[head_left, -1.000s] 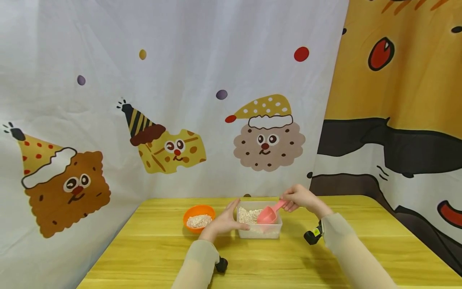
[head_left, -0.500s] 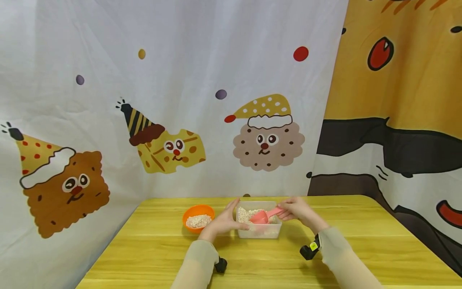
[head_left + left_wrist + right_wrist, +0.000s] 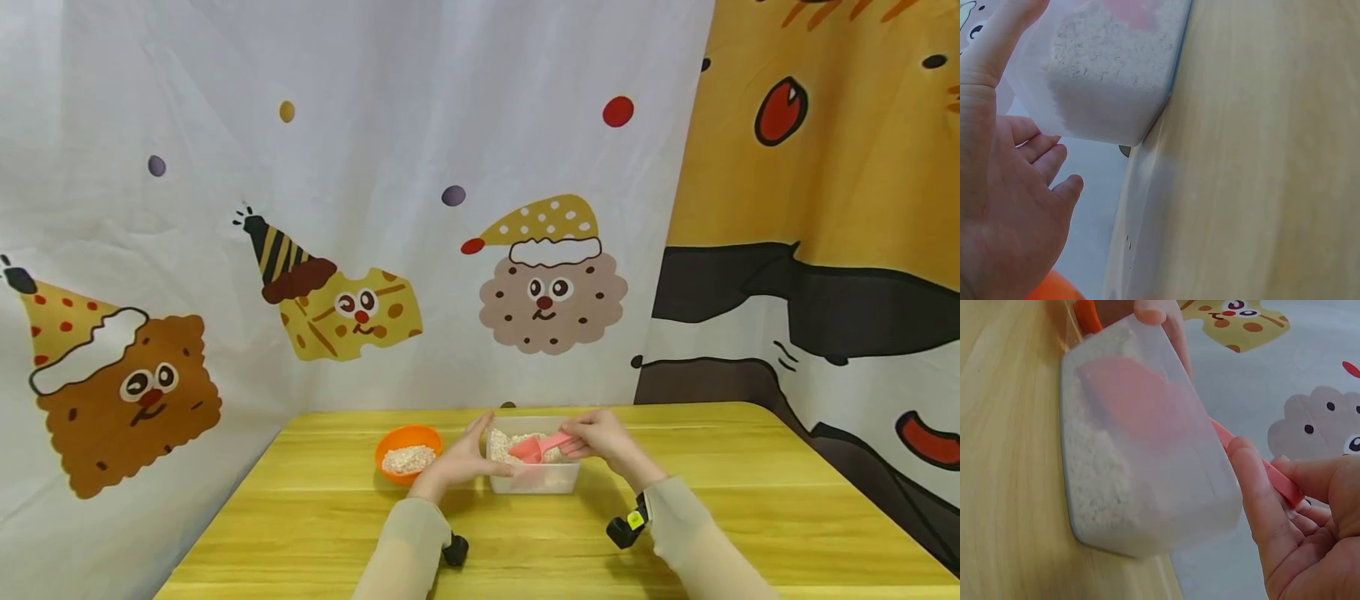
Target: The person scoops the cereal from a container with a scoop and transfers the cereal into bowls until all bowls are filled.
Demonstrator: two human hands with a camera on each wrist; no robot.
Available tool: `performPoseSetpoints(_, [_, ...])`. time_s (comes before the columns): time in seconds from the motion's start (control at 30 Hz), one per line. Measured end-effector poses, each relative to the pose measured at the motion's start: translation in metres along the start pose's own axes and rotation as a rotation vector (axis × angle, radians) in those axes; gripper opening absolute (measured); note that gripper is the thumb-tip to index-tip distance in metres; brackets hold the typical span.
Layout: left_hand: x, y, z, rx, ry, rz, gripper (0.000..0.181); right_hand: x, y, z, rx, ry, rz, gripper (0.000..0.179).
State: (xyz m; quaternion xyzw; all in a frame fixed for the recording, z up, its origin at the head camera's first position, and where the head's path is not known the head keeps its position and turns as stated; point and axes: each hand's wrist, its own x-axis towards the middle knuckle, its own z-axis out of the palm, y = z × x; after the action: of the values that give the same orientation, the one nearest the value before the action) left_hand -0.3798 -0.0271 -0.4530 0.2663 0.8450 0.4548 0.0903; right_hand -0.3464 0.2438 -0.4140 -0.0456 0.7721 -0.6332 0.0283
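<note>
Right hand [image 3: 603, 440] has its grip pinched on the handle of the pink scoop [image 3: 534, 447], whose bowl sits down in the grain inside the clear plastic tub [image 3: 534, 478]. Left hand [image 3: 459, 460], fingers relaxed and open, steadies the tub's near side on the counter [image 3: 315, 517]; an orange bowl [image 3: 407, 451] sits just beyond it.

The desk [image 3: 675, 533] is yellow wood with a visible grain and a smooth, faintly sheeny finish. At its centre, the rectangular container [image 3: 534, 480] is frosted translucent plastic, matt and cloudy, so the contents show blurred through its wall. Inside lies a pale, coarse, grainy meal [image 3: 1088, 469], dry and rough-looking. The scoop [image 3: 534, 448] is salmon-pink plastic, smooth and matt. At 9 o'clock of the container, the small bowl [image 3: 408, 437] is glossy orange plastic. Behind hangs a printed cloth backdrop [image 3: 375, 208], matt and lightly wrinkled. Both sleeves [image 3: 405, 542] are thin beige knit.
</note>
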Motion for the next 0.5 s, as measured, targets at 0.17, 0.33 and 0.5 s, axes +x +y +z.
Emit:
performPoseSetpoints(0.17, [0.0,-0.001,0.0,0.002,-0.002,0.003,0.115,-0.001,0.0,0.009,-0.013,0.039,-0.005,0.029])
performPoseSetpoints(0.33, [0.001,-0.002,0.0,-0.003,0.001,0.003,0.114,-0.003,0.001,0.014,-0.008,0.061,0.005,0.027])
performPoseSetpoints(0.5, [0.0,-0.001,0.0,-0.01,0.0,0.008,0.114,-0.006,0.001,0.017,-0.024,0.088,0.009,0.026])
